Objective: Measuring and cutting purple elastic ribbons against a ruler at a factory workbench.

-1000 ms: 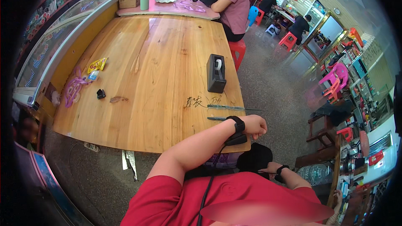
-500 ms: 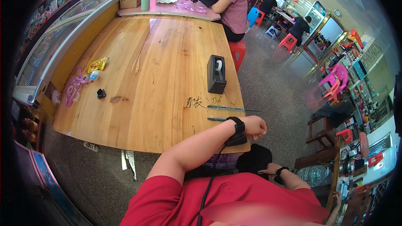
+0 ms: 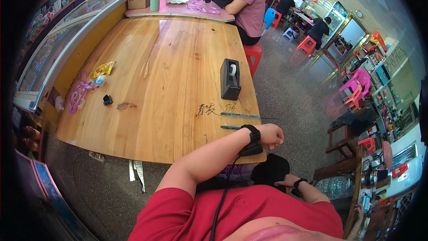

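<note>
My left arm lies across the near right corner of the wooden table (image 3: 156, 120), with a black band on its wrist. Past the table's edge, my left hand (image 3: 272, 135) is curled into a loose fist, and nothing shows in it. Under its wrist sits a black object (image 3: 252, 150). Close by lie a long thin rod (image 3: 243, 115) and a short dark pen-like stick (image 3: 230, 127). Lower down, my right hand (image 3: 289, 181) rests with fingers stretched out against a black rounded thing (image 3: 270, 169), perhaps cloth; some fingers are hidden.
A black tape dispenser (image 3: 230, 80) stands near the table's right edge. At left lie purple ribbon (image 3: 79, 93), a yellow packet (image 3: 104, 69) and a small black piece (image 3: 107, 100). A person in pink (image 3: 249, 4) sits beyond. A glass display case (image 3: 49, 58) borders the left.
My hands and the things on the table stay where they were. The seated person in pink has shifted slightly.
</note>
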`<state>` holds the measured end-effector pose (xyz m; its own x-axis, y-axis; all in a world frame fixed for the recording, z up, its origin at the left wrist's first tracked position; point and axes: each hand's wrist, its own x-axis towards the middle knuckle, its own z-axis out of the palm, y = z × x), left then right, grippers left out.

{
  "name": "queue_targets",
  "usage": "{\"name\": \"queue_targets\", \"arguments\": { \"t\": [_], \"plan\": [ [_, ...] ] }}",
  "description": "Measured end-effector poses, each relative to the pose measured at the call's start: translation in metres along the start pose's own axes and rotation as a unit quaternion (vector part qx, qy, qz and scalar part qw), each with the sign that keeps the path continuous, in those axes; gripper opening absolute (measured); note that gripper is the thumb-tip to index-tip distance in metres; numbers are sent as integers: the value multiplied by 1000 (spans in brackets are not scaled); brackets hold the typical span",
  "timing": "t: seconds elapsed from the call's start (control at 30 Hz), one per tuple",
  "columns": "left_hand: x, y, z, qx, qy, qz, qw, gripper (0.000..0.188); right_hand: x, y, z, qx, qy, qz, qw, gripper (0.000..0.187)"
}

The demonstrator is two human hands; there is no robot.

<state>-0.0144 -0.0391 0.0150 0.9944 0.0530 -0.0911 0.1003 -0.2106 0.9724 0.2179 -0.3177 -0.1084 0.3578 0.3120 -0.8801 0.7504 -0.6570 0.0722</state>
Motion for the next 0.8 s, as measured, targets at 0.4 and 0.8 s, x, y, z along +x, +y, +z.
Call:
{"name": "queue_targets", "arguments": {
  "t": [0.4,0.8],
  "plan": [
    [2,0,2,-2,5,12,1000,24,5,9,4,9,1,-19,1000,73],
    [1,-5,1,-15,7,12,1000,27,5,6,3,7,9,-21,1000,75]
  ]
}}
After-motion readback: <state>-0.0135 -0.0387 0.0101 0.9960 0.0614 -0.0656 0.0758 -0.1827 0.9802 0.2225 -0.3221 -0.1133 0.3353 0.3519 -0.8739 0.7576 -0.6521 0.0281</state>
